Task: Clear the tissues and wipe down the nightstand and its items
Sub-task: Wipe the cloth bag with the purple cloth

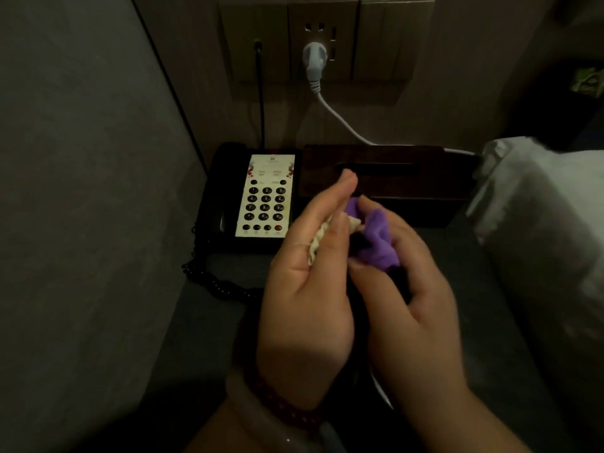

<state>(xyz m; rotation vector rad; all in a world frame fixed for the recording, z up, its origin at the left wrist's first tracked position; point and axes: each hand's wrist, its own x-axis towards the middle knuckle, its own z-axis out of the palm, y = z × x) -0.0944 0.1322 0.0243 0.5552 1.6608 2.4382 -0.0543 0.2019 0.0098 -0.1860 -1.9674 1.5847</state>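
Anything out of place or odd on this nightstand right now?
Nothing spilled or damaged. Only the coiled cord trails loosely from the phone toward the nightstand edge. The left hand and right hand both grip the purple cloth.

the cloth [379, 240] was bright purple, with a cream ribbed edging [322, 235]. the telephone [222, 201] was black, its keypad panel [258, 195] cream with round black keys, one red key [278, 227] and a red-and-grey diamond motif at its top corners. the tissue box [376, 156] was dark reddish-brown wood grain. the plug [314, 58] and its cable [340, 116] were white; the bracelet [281, 407] was of dark red beads.
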